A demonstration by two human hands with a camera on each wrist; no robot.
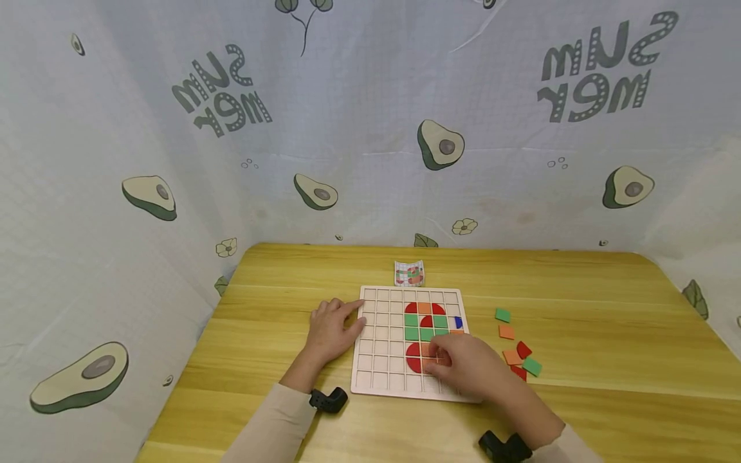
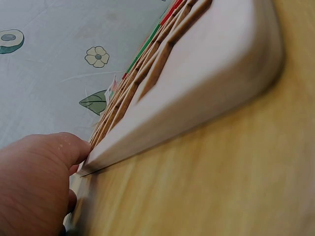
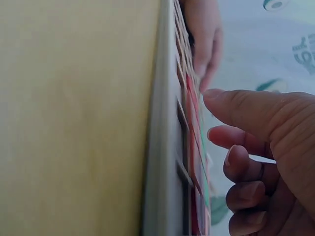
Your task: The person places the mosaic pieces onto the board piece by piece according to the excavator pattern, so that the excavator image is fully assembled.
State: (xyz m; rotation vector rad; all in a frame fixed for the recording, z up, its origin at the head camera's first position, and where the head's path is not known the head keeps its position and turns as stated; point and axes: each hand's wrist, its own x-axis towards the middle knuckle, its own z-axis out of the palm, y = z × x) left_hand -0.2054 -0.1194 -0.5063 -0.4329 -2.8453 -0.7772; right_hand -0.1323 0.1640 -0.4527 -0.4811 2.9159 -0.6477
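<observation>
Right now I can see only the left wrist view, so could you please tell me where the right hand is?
Observer: In the head view, the right hand is over the near right part of the board.
Operator: Thank you; what lies to the right of the board?
Observer: Loose green, orange and red tiles lie there on the table.
Operator: And is there anything blue on the board?
Observer: Yes, one blue piece sits near its right edge.
</observation>
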